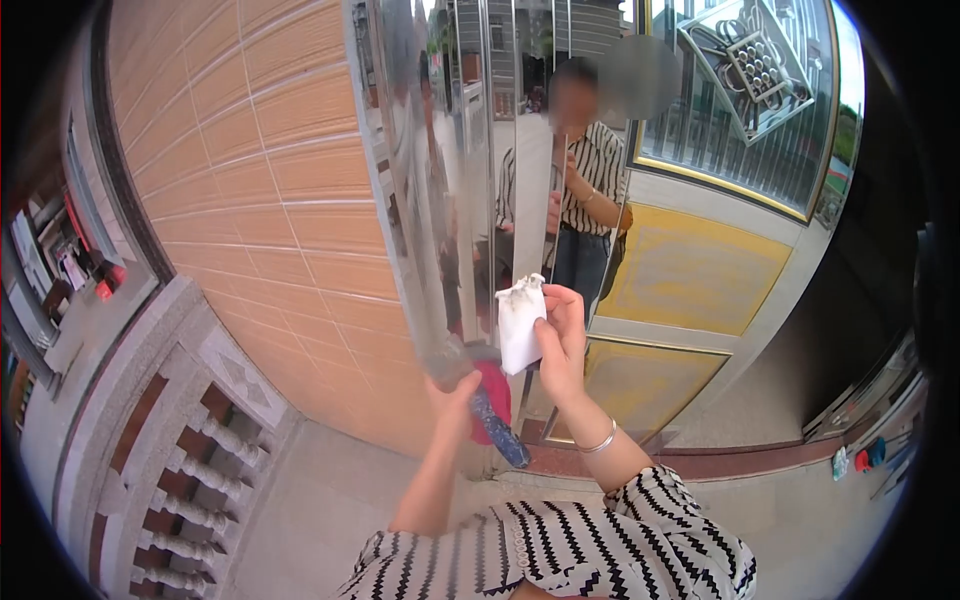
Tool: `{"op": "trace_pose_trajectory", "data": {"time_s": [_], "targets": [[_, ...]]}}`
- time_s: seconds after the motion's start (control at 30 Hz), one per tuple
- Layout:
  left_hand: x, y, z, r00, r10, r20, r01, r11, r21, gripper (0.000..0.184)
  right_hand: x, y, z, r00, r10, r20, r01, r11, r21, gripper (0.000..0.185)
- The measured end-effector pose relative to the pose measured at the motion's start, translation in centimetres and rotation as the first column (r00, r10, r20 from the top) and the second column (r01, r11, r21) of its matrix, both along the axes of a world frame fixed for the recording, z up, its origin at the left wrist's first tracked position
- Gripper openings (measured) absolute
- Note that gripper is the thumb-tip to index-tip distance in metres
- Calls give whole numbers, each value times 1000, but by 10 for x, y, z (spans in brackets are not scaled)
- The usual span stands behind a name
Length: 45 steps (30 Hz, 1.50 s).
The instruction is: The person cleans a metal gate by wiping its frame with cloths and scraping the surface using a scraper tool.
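Observation:
My right hand [565, 340] grips a folded white cloth or paper [520, 325] with a dirty, greyish top edge, held upright before the mirror-like metal door frame [480, 180]. Lower and to the left, my left hand [455, 395] has its fingers closed near a pink item [493, 400] and a dark blue speckled strip [500, 430] that hangs down. Blur hides part of the left fingers, which are close to the metal frame's edge. A bracelet [600, 437] is on my right wrist.
Orange tiled wall [260, 180] on the left, with a stone balustrade [200, 480] below it. A door with yellow panels [690, 265] and decorated glass [750, 90] stands on the right. The metal reflects a person in a striped shirt. Colored items [870, 455] lie at the far right.

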<state>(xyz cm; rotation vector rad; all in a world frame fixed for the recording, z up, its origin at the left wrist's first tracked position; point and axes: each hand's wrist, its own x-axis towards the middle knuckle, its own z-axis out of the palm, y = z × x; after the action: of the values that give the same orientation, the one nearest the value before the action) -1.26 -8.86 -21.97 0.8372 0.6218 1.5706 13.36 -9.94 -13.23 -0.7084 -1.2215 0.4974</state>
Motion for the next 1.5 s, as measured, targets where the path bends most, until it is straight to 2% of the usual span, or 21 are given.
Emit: {"op": "trace_pose_trajectory", "data": {"time_s": [0.07,0.13,0.17,0.23,0.27,0.33,0.4,0.43,0.53,0.57,0.67,0.8,0.9,1.0,1.07,1.13,1.17,1.27,1.3,1.5], "targets": [[-2,7,8,998,-21,58,21,1000,8,63,6,7,37,1000,-12,-1,12,997,71,43],[-5,8,6,995,-29,90,30,1000,-3,62,18,22,75,998,-53,36,43,967,251,41],[-4,8,10,991,-23,134,25,1000,-16,63,26,34,95,976,-177,128,127,936,329,39],[-2,17,5,996,17,83,-21,999,43,64,37,52,143,882,-409,232,270,845,462,36],[1,22,3,997,37,60,-42,996,74,64,39,58,169,822,-511,251,336,791,511,36],[4,26,6,996,81,37,-84,993,86,66,51,89,211,668,-725,167,465,581,668,32],[9,28,10,994,112,11,-113,990,90,67,53,110,238,586,-785,202,512,552,658,31],[10,29,12,993,121,-3,-121,989,89,67,52,117,241,455,-858,237,540,478,693,34],[12,37,8,988,135,-76,-130,989,65,71,56,129,224,48,-990,129,461,136,877,40],[15,41,8,985,139,-97,-134,989,58,73,57,132,216,84,-985,154,471,175,865,45],[21,49,5,980,160,-115,-150,984,94,78,64,142,219,89,-991,100,393,128,911,43],[33,65,0,963,207,-171,-184,973,142,84,69,147,295,126,-988,86,350,125,928,44],[40,67,7,952,232,-199,-205,967,148,84,73,157,338,94,-995,-17,297,11,955,47],[43,66,13,948,247,-202,-215,962,169,83,69,154,327,148,-986,76,326,121,938,42],[47,67,10,937,290,-195,-257,950,177,81,70,148,310,71,-993,96,271,111,956,41],[44,66,17,943,241,-230,-195,959,207,78,74,147,307,17,-994,110,251,111,962,44],[43,66,20,942,220,-255,-165,962,220,77,78,151,321,5,-1000,30,203,31,979,36],[47,67,23,932,247,-267,-203,962,180,75,78,148,359,-1,-1000,10,230,10,973,33],[49,68,23,933,252,-255,-209,961,183,75,79,150,362,42,-998,39,224,47,973,30],[50,68,21,940,263,-216,-221,954,202,73,87,143,332,14,-996,90,139,91,986,30]]}}
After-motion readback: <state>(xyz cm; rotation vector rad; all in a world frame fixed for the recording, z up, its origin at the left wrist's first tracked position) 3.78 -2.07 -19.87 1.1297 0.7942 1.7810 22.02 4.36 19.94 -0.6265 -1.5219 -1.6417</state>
